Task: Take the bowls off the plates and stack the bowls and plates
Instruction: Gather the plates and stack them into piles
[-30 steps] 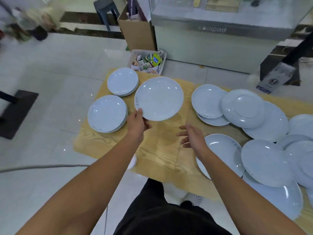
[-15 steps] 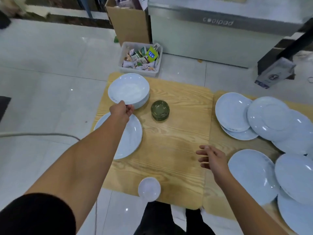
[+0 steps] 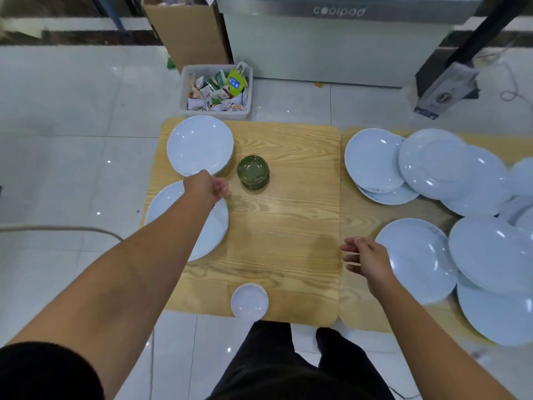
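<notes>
The task is being judged as partly done. A green bowl stack (image 3: 253, 172) is being kept near the middle of the counter (image 3: 288, 226), and no bowl is being seen on any plate.

Just left of the green bowl stack, towards the far edge, a far plate stack (image 3: 200, 145) is being built. Further left and nearer the person, a near plate stack (image 3: 216, 223) is showing only in part.

The left hand (image 3: 206, 187) is being held at the near rim of the far plate stack, just left of the green bowl stack, with fingers loosely curled. Whether that rim is being pinched cannot be told. The right hand (image 3: 366, 261) is being held wide, fingers spread and holding nothing. It is right of the green bowl stack and nearer the person, just beside the loose plates (image 3: 421, 255).

A white bowl (image 3: 249, 301) is being left alone at the near edge, straight towards the person from the green bowl stack and well apart from it.

Right of the green bowl stack, the loose plates are lying overlapped and unsorted. These are being judged the bulk of what is left, with the white bowl perhaps also to be gathered.
</notes>
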